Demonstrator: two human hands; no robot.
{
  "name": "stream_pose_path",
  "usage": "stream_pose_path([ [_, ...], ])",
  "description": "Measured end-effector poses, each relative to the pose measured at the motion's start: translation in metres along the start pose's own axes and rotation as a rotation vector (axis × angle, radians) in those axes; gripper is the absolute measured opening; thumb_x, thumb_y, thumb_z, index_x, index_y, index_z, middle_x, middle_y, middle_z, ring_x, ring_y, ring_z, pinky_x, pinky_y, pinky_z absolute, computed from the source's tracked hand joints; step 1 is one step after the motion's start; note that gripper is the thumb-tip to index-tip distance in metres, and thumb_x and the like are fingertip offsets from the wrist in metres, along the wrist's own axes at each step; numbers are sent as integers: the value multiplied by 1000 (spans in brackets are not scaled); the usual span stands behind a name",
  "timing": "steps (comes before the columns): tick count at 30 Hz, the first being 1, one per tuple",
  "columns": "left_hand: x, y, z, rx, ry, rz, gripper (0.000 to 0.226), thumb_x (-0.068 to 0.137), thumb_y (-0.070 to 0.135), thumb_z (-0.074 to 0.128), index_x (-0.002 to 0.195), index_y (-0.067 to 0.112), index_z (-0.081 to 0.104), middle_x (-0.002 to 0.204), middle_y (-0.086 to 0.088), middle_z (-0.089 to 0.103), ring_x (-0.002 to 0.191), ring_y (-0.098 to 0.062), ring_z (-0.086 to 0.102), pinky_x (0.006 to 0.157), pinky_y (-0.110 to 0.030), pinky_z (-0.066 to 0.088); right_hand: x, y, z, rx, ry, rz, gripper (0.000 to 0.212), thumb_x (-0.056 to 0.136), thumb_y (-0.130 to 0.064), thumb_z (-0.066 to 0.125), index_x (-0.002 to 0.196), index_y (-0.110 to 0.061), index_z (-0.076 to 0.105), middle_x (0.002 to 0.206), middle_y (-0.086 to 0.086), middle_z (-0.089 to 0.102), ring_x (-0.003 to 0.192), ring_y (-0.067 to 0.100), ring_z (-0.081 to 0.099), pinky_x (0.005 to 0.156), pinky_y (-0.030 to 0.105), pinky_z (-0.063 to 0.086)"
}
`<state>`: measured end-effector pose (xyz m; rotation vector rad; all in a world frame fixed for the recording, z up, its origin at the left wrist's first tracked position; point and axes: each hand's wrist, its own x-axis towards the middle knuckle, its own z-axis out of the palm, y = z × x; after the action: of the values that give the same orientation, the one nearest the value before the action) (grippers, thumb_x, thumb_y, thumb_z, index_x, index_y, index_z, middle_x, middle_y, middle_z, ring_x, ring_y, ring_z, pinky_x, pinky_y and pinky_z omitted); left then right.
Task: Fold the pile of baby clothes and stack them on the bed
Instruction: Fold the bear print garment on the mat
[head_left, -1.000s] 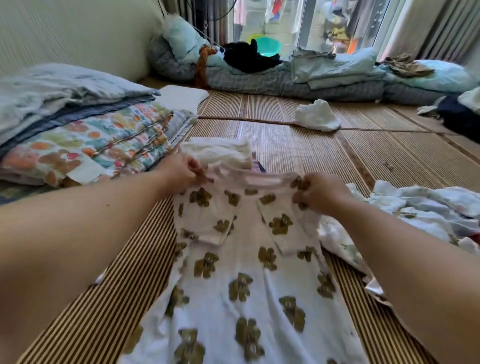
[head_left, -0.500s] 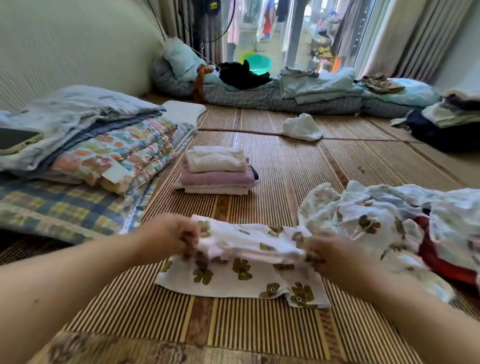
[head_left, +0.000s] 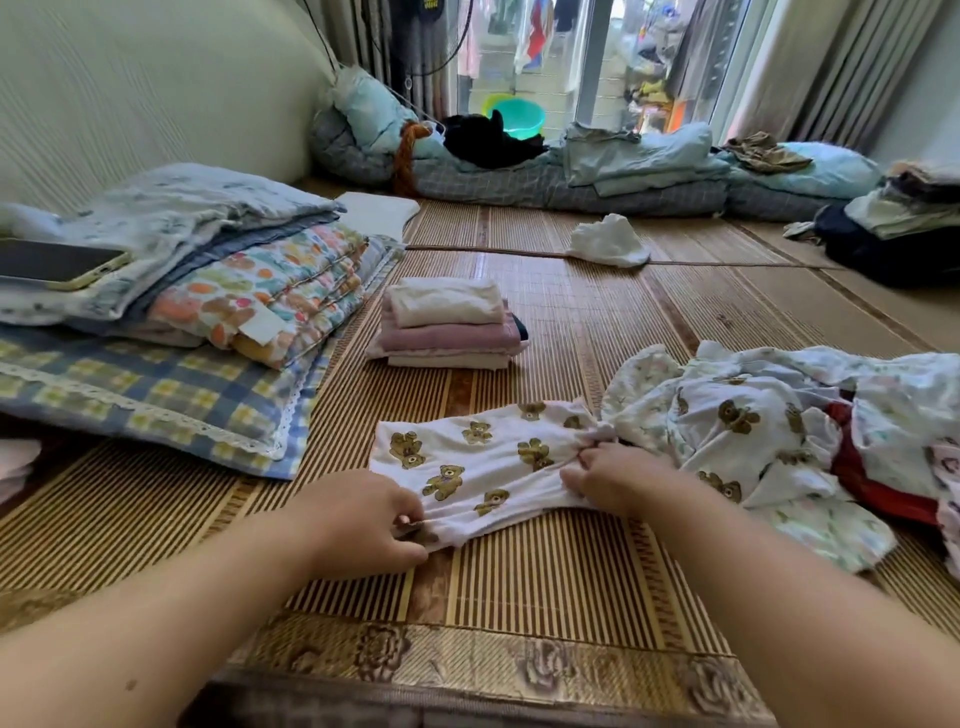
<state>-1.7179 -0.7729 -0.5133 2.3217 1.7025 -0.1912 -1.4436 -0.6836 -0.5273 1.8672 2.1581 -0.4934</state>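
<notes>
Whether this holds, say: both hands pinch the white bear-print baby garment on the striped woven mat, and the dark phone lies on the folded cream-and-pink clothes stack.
One error: the head view shows the dark phone on the pale folded bedding at left, not on the cream-and-pink clothes stack. The left hand and right hand do pinch the white bear-print baby garment on the striped woven mat.

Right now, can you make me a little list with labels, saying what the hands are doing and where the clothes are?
left hand: pinches the near left corner of the bear-print garment
right hand: grips the garment's right edge
bear-print garment: folded over, lying on the woven mat
folded stack: neat, on the mat beyond the garment
unfolded pile: crumpled, right of the garment
phone: on the bedding at the left
</notes>
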Motion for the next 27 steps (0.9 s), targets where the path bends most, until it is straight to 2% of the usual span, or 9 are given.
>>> stream_pose_path([
  [3,-13,26,5,7,4,4,48,80,64,49,118,36,62,105,14,65,92,-7,57,77,-28,50,20,-3,-8,-80,0,-10,53,97,-43,36,146,-24,35,155,6,30,139,30,32,113,50,27],
  [5,-21,46,10,-49,8,43,49,82,62,49,117,32,64,102,13,66,89,-6,58,76,-28,51,12,-9,-1,-64,219,-56,45,93,-37,43,138,-32,45,150,0,40,133,28,41,108,53,35],
  [8,-31,80,19,-81,18,124,44,82,56,50,108,25,66,89,7,64,82,-11,54,72,-29,46,-33,-25,20,199,475,-292,38,92,-21,52,127,-31,58,135,-8,56,120,13,52,104,39,42],
  [11,-37,102,20,-205,-48,175,34,84,46,52,110,28,66,97,5,68,87,-13,59,79,-34,51,-88,-34,49,327,350,-515,35,92,-18,52,123,-29,62,122,-10,64,104,1,57,93,22,48],
  [14,-36,90,15,-306,66,116,24,88,28,55,108,32,68,103,13,66,90,-3,56,84,-29,48,-113,-32,72,349,282,-556,34,90,-34,52,123,-36,60,112,-14,63,98,-1,54,90,22,46],
  [16,-34,65,14,-180,180,34,32,90,18,53,115,35,64,124,16,58,116,-5,48,103,-32,39,-122,-35,77,368,257,-536,45,86,-51,53,130,-40,53,121,-18,59,108,-2,51,98,24,43],
  [20,-45,28,19,-136,-39,-7,72,79,-6,43,131,43,51,152,22,31,143,-5,21,120,-35,16,-138,-52,82,47,137,-478,90,69,-82,48,146,-40,29,157,-12,24,146,14,16,119,46,14],
  [23,-52,25,17,-199,-74,-54,77,75,-4,47,134,46,47,153,24,27,143,-7,22,119,-37,19,-144,-66,89,-175,167,-475,77,79,-73,48,145,-39,28,160,2,17,148,28,8,117,55,11],
  [27,-58,33,12,-208,-86,-35,66,72,11,55,128,46,54,148,18,40,128,-10,45,104,-32,42,-149,-59,87,-97,173,-477,44,94,-55,43,131,-36,54,150,-7,40,146,24,19,113,54,18],
])
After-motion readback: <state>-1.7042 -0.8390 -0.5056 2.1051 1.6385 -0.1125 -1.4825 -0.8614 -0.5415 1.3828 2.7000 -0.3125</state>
